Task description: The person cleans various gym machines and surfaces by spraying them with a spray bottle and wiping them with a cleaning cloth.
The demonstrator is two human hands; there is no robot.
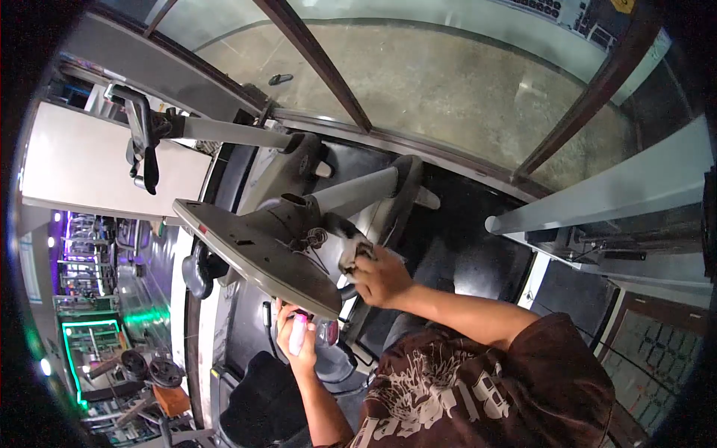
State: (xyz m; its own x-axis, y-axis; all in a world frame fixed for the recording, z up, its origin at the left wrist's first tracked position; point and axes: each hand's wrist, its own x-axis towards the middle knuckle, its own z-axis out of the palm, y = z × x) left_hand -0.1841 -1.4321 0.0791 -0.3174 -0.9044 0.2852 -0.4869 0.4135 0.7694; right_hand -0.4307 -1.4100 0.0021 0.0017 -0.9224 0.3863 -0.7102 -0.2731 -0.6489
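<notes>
My left hand [290, 345] is wrapped round a spray bottle [299, 334] with a white and pink head, below the lower edge of a grey exercise-machine console [258, 261]. A clear container part with pinkish liquid [327, 333] shows beside that hand. My right hand [383, 280] is closed on a crumpled, light and dark cloth [352, 257]. It is at the back of the console, near a bundle of loose cables [317, 239] by the machine's upright post [355, 192]. The console's front face is turned away from me.
Another exercise machine with handlebars [142, 138] stands behind at the left. Glass panes with dark frames [317, 63] line the far side. A white pillar [597, 194] rises at the right. A black seat [261, 399] is low in view, with gym equipment [134, 369] beyond.
</notes>
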